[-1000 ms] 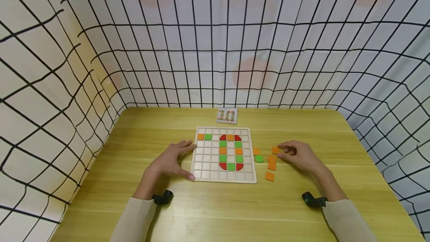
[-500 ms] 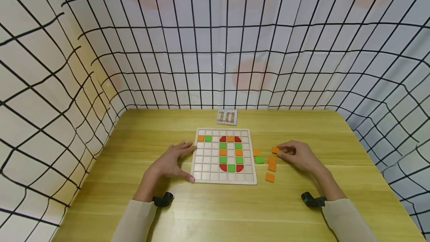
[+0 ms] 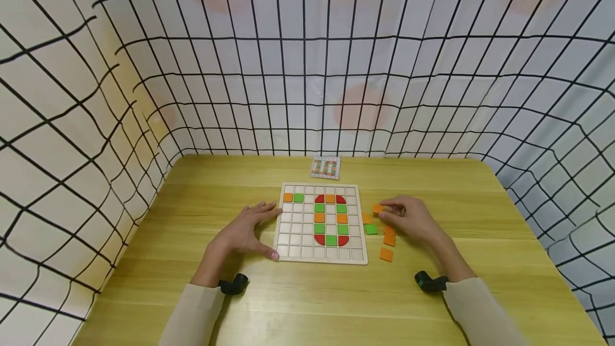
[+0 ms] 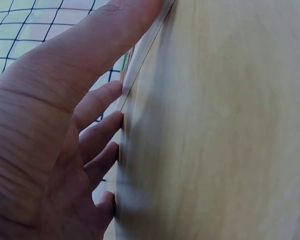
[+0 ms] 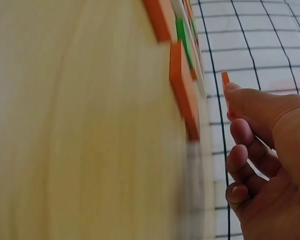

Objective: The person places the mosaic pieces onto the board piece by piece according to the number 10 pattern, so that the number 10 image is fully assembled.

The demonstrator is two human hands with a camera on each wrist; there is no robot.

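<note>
A pale gridded board holds red, green and orange pieces in an oval ring, plus an orange and a green square at its upper left. The left hand rests at the board's left edge, fingers spread, thumb at the lower left corner; the left wrist view shows its fingertips along that edge. Between thumb and finger the right hand pinches an orange tile, just right of the board. In the right wrist view this tile is raised off the table, above the loose ones.
Loose orange tiles lie below the right hand, and a green tile lies beside the board's right edge with an orange one above it. A small pattern card lies behind the board. Black-lined white cloth surrounds the wooden table.
The right hand has lifted the orange tile and moved left with it, towards the board. The left hand has stayed in place.
</note>
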